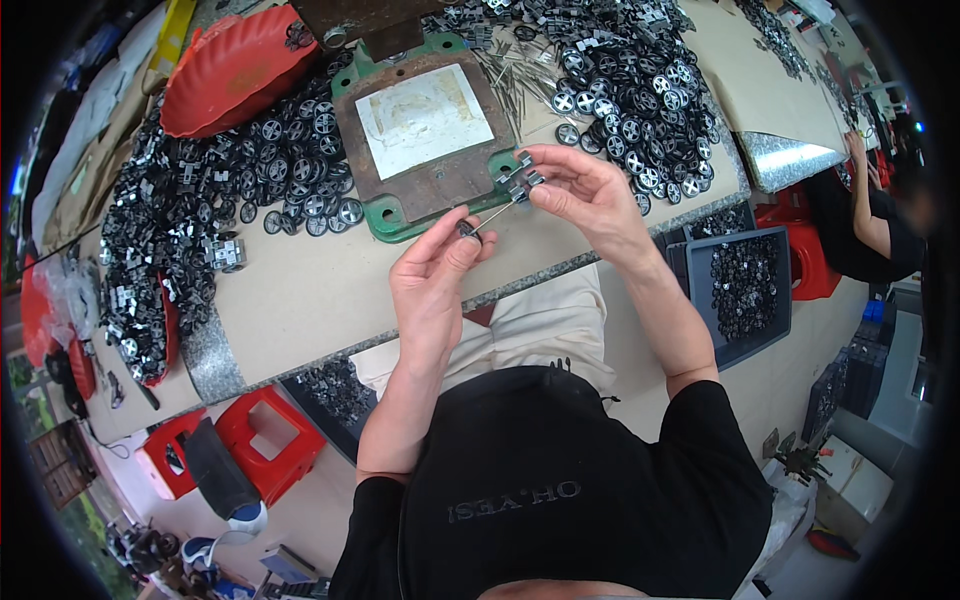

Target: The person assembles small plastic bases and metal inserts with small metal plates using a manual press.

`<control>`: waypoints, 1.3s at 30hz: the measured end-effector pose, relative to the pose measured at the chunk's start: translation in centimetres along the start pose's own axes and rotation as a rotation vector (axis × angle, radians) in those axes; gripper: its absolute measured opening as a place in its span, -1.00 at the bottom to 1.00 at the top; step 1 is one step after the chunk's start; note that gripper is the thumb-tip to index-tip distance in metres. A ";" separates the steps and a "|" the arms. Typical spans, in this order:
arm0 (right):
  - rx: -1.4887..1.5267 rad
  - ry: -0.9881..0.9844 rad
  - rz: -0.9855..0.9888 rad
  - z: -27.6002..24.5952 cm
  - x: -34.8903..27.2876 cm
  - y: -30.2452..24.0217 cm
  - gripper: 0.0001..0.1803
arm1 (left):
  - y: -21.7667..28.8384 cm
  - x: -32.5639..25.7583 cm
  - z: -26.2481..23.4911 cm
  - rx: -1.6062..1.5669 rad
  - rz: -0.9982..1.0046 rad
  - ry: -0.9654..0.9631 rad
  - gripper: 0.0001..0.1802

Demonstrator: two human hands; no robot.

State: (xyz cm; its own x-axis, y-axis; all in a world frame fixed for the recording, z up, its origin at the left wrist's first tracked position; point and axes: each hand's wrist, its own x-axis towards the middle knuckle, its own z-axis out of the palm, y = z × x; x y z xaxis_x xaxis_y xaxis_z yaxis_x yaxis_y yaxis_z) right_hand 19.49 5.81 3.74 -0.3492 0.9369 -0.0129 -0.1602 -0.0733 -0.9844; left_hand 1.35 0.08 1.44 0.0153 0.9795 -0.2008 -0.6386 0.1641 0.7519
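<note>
Pinched between thumb and fingertips of the left hand [432, 268] is one end of a thin metal pin [490, 216], with a small dark wheel [466, 230] apparently sitting on it right at the fingertips; the far end is met by the right hand [580, 190], which is closed around a small grey-black bracket piece [522, 178] just above the pin's tip. Both grips look tight, nothing released.

Behind the hands the cardboard-covered table [300, 290] is spread out, with a rusty plate on a green base [425, 135] just beyond the grip (close enough to be bumped). Heaps of black wheels [640, 90] lie beyond the right hand, another heap [250, 170] off past the left, a red tray [235, 65] farther back, loose pins [520, 75] behind the plate.

What could go wrong: the pin is held only at its ends, so a slight misalignment could let it be bent or slipped past the bracket hole. If dropped, the parts would likely be lost in the piles or fall off the table edge into the lap below.
</note>
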 end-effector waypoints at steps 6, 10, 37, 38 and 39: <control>0.063 0.130 0.073 0.8 -0.7 0.1 -0.61 | -0.5 -0.4 0.3 0.393 0.391 -0.021 -0.66; -0.143 0.013 -0.185 0.9 -0.7 0.8 -0.62 | 0.0 -0.4 0.5 0.123 0.114 0.028 -0.66; -0.336 -0.030 -0.033 0.4 -1.6 -1.3 -0.75 | 0.1 -0.3 -1.9 0.022 -0.088 -0.177 -0.67; -0.544 0.004 -0.070 -0.8 -1.3 -1.8 -0.76 | 0.1 -0.3 -2.0 0.021 -0.090 -0.176 -0.67; -0.755 0.113 -0.126 -2.0 -1.2 -1.7 -0.77 | 0.1 -0.3 -1.8 -0.004 -0.124 -0.146 -0.66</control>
State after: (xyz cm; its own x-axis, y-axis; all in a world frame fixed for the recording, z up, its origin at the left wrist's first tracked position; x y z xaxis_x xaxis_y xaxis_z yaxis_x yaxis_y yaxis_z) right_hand 21.99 5.47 5.04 -0.2668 0.9551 0.1291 0.4948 0.2507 -0.8320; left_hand -0.15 -0.44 0.46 0.2057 0.9584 -0.1979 -0.6281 0.2844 0.7243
